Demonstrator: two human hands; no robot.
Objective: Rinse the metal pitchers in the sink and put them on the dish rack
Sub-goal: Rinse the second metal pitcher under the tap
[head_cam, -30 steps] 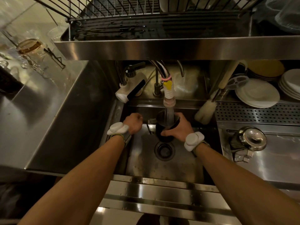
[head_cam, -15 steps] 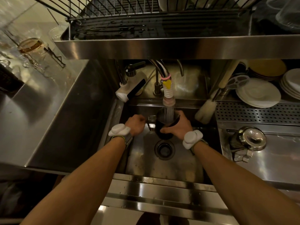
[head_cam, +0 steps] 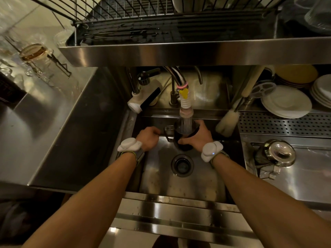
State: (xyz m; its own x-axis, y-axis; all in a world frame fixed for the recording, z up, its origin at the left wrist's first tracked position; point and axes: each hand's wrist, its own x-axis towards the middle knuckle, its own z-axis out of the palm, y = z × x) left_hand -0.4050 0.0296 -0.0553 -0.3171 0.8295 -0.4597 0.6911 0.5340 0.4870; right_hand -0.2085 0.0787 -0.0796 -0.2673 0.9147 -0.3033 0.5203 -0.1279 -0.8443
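pitcher [head_cam: 184,140]: in right hand [head_cam: 198,138], under tap [head_cam: 186,111], water running in
right hand: wrapped around pitcher body
left hand [head_cam: 148,137]: fisted just left of pitcher handle, contact unclear
sink [head_cam: 179,185]: below both hands
writing: none readable

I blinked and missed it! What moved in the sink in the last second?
Both hands lifted the dark metal pitcher closer to the ribbed faucet nozzle. The left hand keeps its grip by the handle, the right hand on the body. Water keeps running; the second shiny pitcher stayed put.

text: none legible | labels: none | brands: none | numbers: none | signs: none
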